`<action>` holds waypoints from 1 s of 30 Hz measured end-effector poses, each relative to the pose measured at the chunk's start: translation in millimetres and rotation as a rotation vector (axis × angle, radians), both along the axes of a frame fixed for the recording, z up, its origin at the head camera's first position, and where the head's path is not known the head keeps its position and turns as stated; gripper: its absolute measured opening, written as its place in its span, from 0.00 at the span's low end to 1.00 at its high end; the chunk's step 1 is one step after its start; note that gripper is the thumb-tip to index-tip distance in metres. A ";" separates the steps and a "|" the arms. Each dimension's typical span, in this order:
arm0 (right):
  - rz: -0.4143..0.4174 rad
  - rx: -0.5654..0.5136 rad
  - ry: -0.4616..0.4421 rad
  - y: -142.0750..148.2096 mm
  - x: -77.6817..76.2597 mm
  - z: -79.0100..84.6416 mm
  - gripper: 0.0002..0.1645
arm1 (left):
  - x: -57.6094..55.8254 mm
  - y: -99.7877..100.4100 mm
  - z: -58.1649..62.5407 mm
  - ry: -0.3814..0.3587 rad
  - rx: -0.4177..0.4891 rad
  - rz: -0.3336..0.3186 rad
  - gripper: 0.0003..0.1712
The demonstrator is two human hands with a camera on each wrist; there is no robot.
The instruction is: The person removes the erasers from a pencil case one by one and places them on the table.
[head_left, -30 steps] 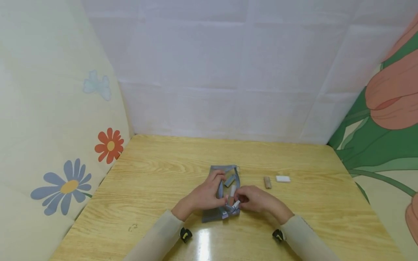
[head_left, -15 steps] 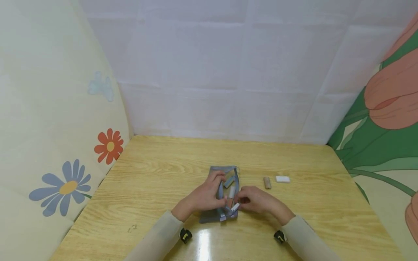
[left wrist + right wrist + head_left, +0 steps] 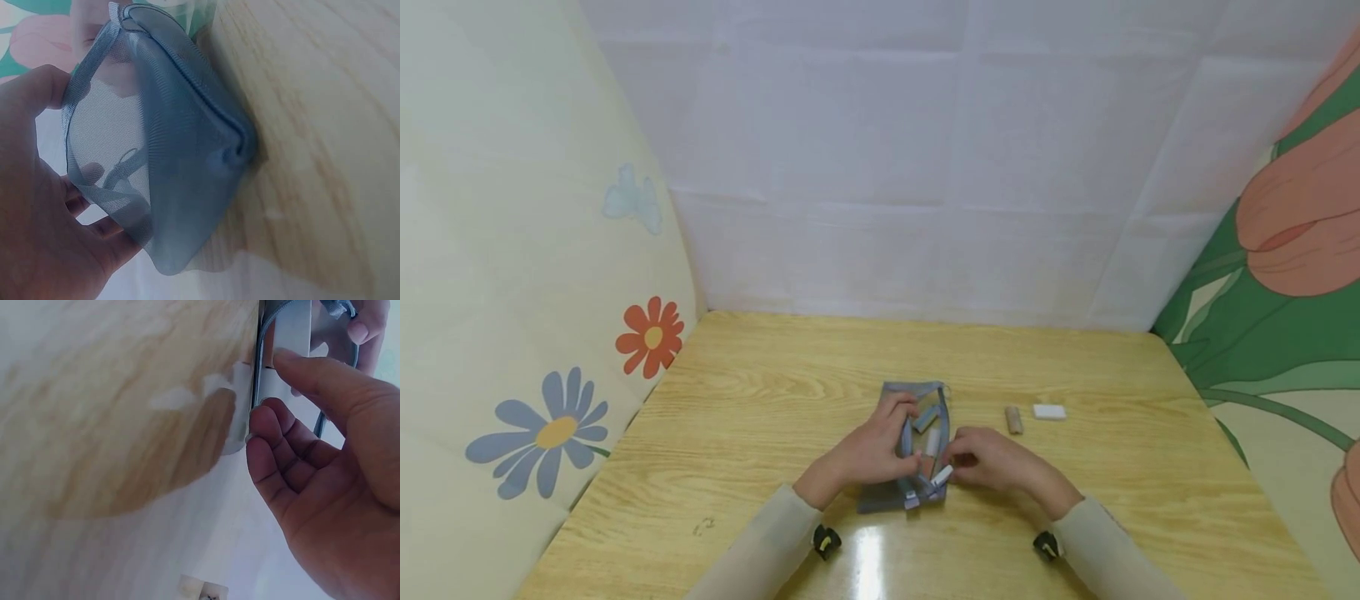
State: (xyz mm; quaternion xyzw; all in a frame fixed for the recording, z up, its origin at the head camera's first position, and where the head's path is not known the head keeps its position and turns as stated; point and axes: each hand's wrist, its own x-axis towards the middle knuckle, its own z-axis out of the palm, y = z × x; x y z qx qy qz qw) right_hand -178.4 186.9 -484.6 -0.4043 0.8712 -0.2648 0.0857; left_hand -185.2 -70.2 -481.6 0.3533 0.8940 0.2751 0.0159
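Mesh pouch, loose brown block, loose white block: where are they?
Mesh pouch (image 3: pixel 181 156): left wrist view, mesh side.
Loose brown block (image 3: pixel 1014 420): head view, top middle.
Loose white block (image 3: pixel 1049 412): head view, top middle.

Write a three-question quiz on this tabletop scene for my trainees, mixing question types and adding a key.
1. Multiple choice: what does the left hand have its grip on?
(a) the table's edge
(b) the mesh pouch
(c) its own sleeve

2. True or false: the right hand lies flat, far from the pouch.

3. Short answer: in the head view, how many things lie loose on the table to the right of the pouch, and in what colours?

Key:
1. b.
2. False; the right hand is curled, close beside the pouch's opening.
3. Two: a brown piece and a white block.
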 end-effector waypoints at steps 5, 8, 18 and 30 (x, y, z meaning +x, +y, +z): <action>-0.017 -0.008 0.003 4.4 -0.7 0.3 0.07 | 0.5 -0.5 0.5 -0.018 0.009 0.003 0.37; -0.027 -0.022 0.010 6.4 -0.9 1.1 0.07 | 0.7 -0.9 0.8 -0.020 0.017 0.001 0.37; -0.091 -0.016 -0.002 15.6 -0.8 3.7 0.08 | 0.8 -0.9 1.9 -0.034 0.002 0.022 0.37; -0.145 -0.016 -0.009 28.6 1.5 7.5 0.08 | 2.0 -0.9 2.7 -0.041 -0.011 0.034 0.35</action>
